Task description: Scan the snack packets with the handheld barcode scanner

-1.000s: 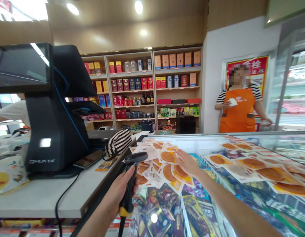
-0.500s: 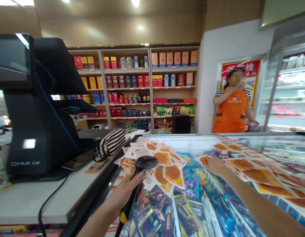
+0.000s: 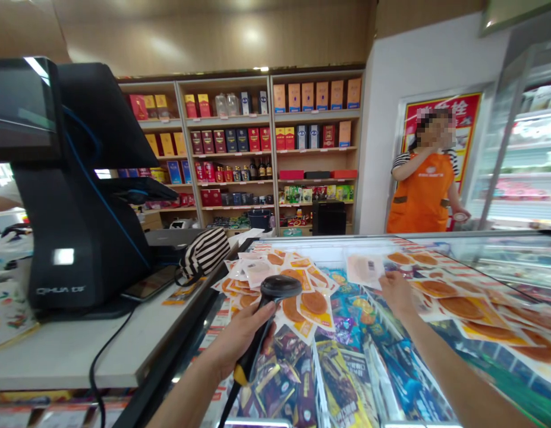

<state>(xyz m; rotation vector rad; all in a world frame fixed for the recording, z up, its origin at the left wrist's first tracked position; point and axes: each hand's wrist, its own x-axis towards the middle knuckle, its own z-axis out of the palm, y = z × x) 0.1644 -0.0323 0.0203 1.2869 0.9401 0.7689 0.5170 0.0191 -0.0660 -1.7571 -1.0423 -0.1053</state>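
My left hand (image 3: pixel 246 333) is wrapped round the handle of a black barcode scanner (image 3: pixel 280 286), its head tilted over a pile of flat packets. In my right hand (image 3: pixel 397 291) one flat packet (image 3: pixel 364 268) is pinched by its edge, whitish side with a small barcode showing. Below the scanner, the piled packets (image 3: pixel 314 303) have orange-brown round discs inside white and yellow wrapping. More of these packets (image 3: pixel 462 306) lie spread to the right of my right hand. All rest on the glass top of a freezer (image 3: pixel 302 245).
At the left a black checkout terminal (image 3: pixel 79 238) stands on a white counter (image 3: pixel 70 351), near a phone (image 3: pixel 150 284) and a striped pouch (image 3: pixel 206 252). Bagged frozen goods (image 3: pixel 342 380) show through the glass. A person in an orange apron (image 3: pixel 418 193) stands behind the freezer.
My right hand has turned the packet over, from its disc side to its barcode side, and raised it slightly. The scanner in my left hand has shifted a little right and up.
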